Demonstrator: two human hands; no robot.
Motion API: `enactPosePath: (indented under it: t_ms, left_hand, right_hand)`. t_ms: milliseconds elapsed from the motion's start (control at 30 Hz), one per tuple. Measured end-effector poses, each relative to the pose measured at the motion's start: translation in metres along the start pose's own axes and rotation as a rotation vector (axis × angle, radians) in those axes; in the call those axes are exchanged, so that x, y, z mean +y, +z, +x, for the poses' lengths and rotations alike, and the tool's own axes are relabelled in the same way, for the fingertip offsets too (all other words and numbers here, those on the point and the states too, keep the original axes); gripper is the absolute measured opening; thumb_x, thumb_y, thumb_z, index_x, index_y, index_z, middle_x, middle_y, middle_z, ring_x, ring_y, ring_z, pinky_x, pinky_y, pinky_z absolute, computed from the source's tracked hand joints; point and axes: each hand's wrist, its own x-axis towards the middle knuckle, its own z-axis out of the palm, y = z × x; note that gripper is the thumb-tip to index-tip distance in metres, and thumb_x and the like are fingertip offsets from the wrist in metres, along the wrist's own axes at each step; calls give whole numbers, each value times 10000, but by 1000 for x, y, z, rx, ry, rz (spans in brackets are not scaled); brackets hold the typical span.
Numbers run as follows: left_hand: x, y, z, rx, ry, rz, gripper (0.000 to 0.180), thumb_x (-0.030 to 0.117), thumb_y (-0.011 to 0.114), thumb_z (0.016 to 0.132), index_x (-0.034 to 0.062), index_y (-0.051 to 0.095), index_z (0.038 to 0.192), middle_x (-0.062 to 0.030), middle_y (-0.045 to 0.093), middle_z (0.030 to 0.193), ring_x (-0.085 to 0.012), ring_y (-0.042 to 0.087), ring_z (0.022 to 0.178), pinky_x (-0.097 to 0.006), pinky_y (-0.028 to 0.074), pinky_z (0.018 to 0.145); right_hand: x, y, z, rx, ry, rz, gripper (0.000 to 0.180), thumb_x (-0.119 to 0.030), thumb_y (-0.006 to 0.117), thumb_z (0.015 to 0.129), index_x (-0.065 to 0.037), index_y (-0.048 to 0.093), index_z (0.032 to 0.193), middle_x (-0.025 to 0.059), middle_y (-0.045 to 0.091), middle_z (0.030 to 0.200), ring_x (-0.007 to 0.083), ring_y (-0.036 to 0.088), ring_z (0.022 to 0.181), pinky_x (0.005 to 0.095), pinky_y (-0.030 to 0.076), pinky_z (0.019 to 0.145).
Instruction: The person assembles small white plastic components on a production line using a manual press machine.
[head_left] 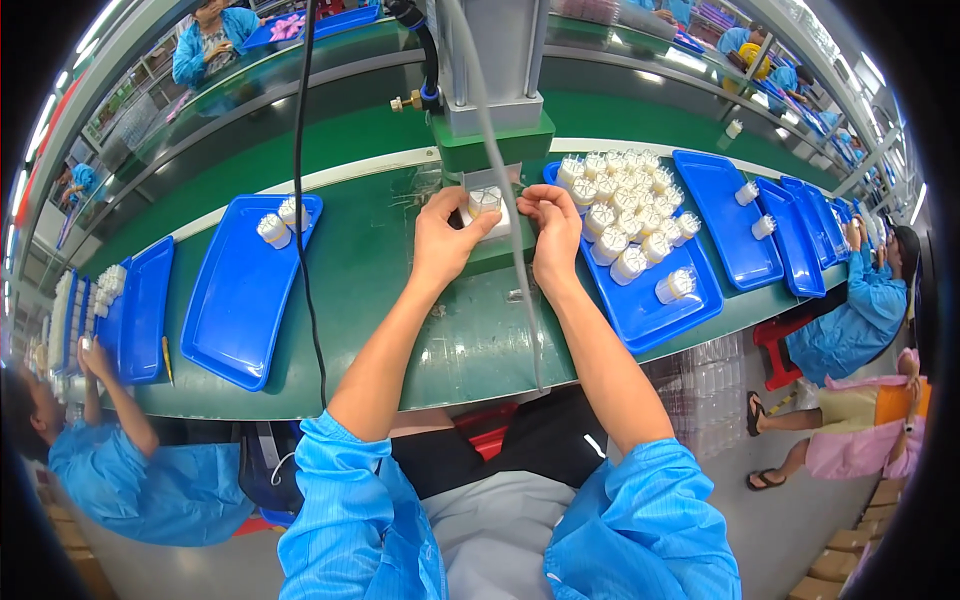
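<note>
My left hand (pixel 445 238) and my right hand (pixel 553 222) meet under the grey press (pixel 497 60). Both pinch a small white ribbed cylinder part (pixel 484 203) that sits on the white fixture block (pixel 497 224) on the press's green base. Just right of my right hand lies a blue tray (pixel 650 310) packed with several white ribbed parts (pixel 625 205); one part (pixel 676 285) lies on its side near the tray's front.
A blue tray (pixel 235 300) at left holds two white parts (pixel 281 220). More blue trays (pixel 725 215) run along the green bench (pixel 370 290) to the right and far left. A black cable (pixel 303 200) and grey hose (pixel 515 250) hang across. Other workers sit at both sides.
</note>
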Motion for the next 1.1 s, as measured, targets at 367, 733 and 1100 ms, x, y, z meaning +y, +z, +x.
enactPosePath:
  t_ms: [367,733,1100]
  left_hand:
    - [-6,-1,0,-64,-21,-58,325,188,793,759,-11,703,1000,-120,663,949,-222,610,841,-327,481,767]
    - [9,-4,3,-62,-64,-105,409,186,833,794,-23,698,1119,-70,694,1015,-150,623,896,-298,495,816]
    - [12,-77,-2,108,-134,-215,378,119,785,825,5,684,1171,17,660,893,-43,509,735,-212,440,694]
  right_hand:
    - [2,1,-1,21,-16,34,216,-31,433,948,13,626,1035,95,663,999,172,641,891,310,515,863]
    - [-25,5,-12,-8,-114,31,223,-46,442,983,42,615,1092,129,654,1047,213,657,970,335,539,902]
    - [-139,-113,-77,222,-639,-498,190,-50,540,967,19,623,1123,94,632,1088,168,615,965,311,510,885]
